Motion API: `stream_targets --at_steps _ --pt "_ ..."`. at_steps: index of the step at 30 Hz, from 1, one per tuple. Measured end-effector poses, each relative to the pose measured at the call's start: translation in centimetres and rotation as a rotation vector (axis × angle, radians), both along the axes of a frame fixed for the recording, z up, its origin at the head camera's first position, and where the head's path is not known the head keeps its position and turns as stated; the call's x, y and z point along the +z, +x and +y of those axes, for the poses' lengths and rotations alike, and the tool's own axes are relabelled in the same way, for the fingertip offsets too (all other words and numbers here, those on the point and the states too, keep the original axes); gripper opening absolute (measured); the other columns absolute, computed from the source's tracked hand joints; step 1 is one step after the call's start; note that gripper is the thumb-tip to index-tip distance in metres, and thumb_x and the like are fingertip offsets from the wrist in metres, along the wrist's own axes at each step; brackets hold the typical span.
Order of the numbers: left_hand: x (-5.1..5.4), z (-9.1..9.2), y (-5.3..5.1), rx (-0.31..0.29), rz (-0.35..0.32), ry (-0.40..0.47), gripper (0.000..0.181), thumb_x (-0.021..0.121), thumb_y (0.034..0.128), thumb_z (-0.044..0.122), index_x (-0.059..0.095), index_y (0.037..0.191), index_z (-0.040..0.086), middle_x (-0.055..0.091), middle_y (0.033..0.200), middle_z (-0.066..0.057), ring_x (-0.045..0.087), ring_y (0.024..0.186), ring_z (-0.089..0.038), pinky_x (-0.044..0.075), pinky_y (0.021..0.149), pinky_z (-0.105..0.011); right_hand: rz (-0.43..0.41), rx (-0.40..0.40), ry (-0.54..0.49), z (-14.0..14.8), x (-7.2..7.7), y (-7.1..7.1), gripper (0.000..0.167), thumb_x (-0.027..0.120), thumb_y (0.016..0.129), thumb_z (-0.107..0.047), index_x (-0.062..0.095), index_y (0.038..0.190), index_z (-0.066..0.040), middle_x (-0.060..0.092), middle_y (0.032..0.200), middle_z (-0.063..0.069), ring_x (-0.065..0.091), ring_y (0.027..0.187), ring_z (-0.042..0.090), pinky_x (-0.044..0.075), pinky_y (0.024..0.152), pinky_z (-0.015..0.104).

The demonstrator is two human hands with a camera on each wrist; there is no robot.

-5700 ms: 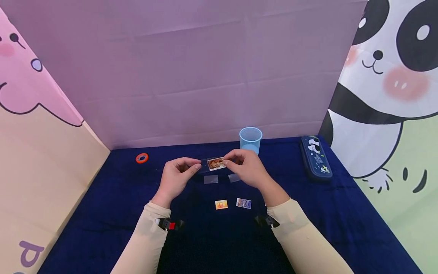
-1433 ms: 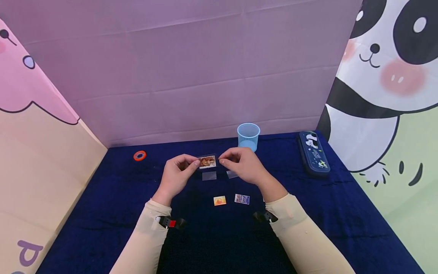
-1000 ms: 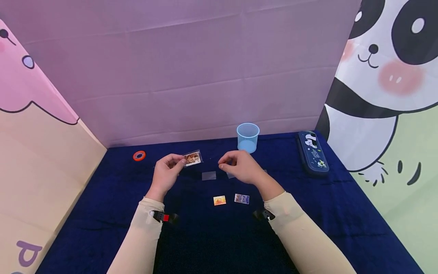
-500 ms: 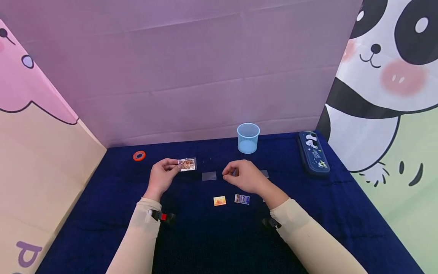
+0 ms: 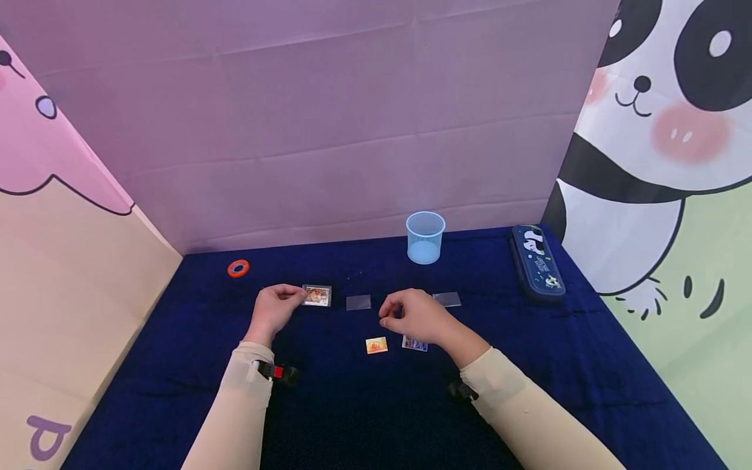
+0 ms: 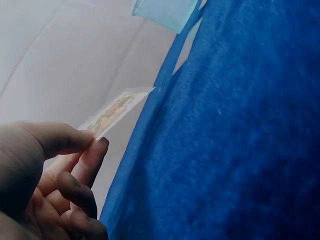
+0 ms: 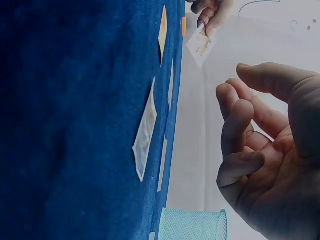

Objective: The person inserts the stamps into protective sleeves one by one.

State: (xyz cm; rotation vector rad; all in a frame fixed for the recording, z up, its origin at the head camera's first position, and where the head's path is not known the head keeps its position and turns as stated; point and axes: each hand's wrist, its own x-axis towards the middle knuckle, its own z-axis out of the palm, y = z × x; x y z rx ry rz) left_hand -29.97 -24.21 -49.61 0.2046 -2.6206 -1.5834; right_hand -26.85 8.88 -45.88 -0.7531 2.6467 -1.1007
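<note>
In the head view my left hand (image 5: 276,312) pinches a small picture card in a clear sleeve (image 5: 318,296) by its left end. The left wrist view shows the thumb and a fingertip on the sleeved card (image 6: 112,115), held above the cloth. My right hand (image 5: 416,316) hovers with loosely bent fingers; in the right wrist view thumb and fingertips are apart and hold nothing. Below it lies a purple-blue picture card (image 5: 414,344), partly covered by the hand. A yellow picture card (image 5: 376,345) lies to its left. Clear sleeves (image 5: 358,302) lie flat behind the cards.
A light blue mesh cup (image 5: 425,241) stands at the back of the dark blue cloth (image 5: 376,418). A panda pencil case (image 5: 538,264) lies at the right, an orange tape roll (image 5: 238,268) at the back left. Another clear sleeve (image 5: 448,299) lies right of my right hand.
Both hands held the sleeved card at first. The right let go; the left carried the card leftward, then lowered it nearer the cloth. The right hand moved down toward the purple-blue card.
</note>
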Motion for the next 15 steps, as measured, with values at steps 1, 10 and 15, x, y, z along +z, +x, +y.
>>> stream_targets --at_steps 1,10,15 --pt "-0.2 0.0 0.0 -0.001 -0.01 -0.005 0.02 0.077 0.0969 0.023 0.08 0.105 0.005 0.076 0.098 -0.008 0.065 0.088 -0.022 0.049 0.079 -0.034 -0.006 -0.002 0.012 -0.1 0.0 0.1 0.005 0.075 0.098 -0.021 0.076 0.101 -0.017 0.067 0.086 -0.007 0.06 0.07 0.015 0.052 0.067 0.035" --pt "-0.8 -0.1 0.1 0.003 -0.056 -0.095 0.024 0.077 0.0964 0.024 0.076 0.112 0.006 0.077 0.1 -0.01 0.067 0.088 -0.026 0.053 0.085 -0.043 0.0 0.008 0.142 -0.6 -1.0 0.2 0.01 0.078 0.096 -0.02 0.077 0.104 -0.016 0.066 0.085 -0.01 0.061 0.074 0.012 0.053 0.076 0.037" --pt "-0.6 0.0 0.3 0.009 -0.069 -0.16 0.024 0.077 0.0958 0.025 0.076 0.11 0.006 0.076 0.098 -0.01 0.067 0.087 -0.027 0.053 0.086 -0.046 0.008 -0.005 0.225 -0.7 -1.0 0.3 0.011 0.079 0.095 -0.025 0.076 0.104 -0.019 0.065 0.087 -0.011 0.06 0.077 0.011 0.052 0.076 0.036"
